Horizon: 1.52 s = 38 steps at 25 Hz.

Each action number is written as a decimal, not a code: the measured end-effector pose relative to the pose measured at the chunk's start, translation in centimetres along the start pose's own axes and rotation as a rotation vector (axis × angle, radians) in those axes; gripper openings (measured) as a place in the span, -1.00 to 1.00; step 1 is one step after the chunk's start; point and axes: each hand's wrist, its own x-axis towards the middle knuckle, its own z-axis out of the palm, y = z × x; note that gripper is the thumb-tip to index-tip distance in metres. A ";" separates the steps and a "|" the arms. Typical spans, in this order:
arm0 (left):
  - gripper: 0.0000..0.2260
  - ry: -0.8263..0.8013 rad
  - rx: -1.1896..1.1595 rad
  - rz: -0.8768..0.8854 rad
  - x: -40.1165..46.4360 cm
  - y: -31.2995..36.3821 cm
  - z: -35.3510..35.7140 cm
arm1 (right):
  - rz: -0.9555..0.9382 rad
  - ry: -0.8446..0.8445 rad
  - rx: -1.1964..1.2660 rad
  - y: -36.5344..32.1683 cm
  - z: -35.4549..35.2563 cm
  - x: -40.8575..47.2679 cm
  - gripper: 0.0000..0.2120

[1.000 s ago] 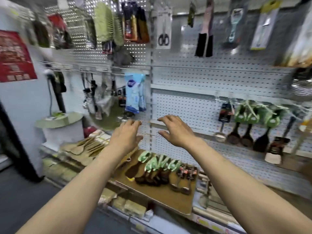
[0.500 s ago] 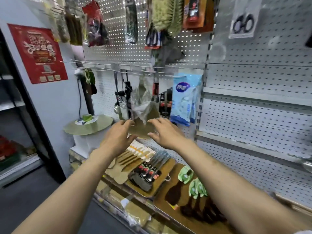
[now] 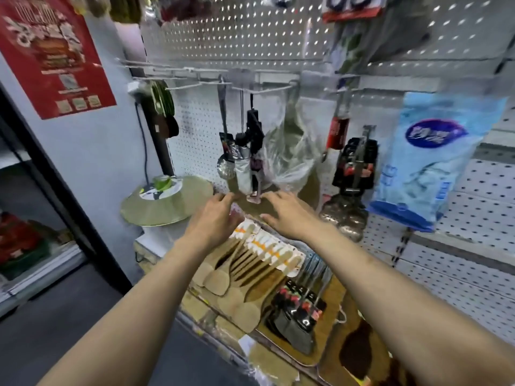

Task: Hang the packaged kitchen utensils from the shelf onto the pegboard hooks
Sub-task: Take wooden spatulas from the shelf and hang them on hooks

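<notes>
Left hand (image 3: 214, 218) and right hand (image 3: 289, 214) both loosely spread, holding nothing, wooden spatulas (image 3: 250, 263) on shelf just below both, plastic-wrapped board (image 3: 289, 160) hanging from hook (image 3: 267, 89) just above fingertips, pegboard (image 3: 239, 32) behind.

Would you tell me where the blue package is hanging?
In the head view the blue package hangs on the pegboard at right, beside the black carded utensils.

wooden spatulas (image 3: 245, 270) on shelf below pegboard (image 3: 237, 37), blue packet (image 3: 429, 160) hanging right, poster (image 3: 50, 51) far left

Left hand (image 3: 214, 218) and right hand (image 3: 289, 214) reach above wooden spatulas (image 3: 250, 270).
</notes>
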 end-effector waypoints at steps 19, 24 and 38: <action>-0.67 -0.682 -0.195 0.042 15.1 -27.1 26.9 | 0.941 -0.306 0.527 1.1 31.8 16.6 -0.69; -0.67 -0.706 -0.265 -0.069 15.4 -29.3 31.3 | 1.085 -0.339 0.634 2.1 37.7 20.4 -0.67; -0.48 -0.682 -0.288 -0.317 16.5 -27.2 35.4 | 1.429 0.095 0.982 1.5 40.3 15.4 -0.73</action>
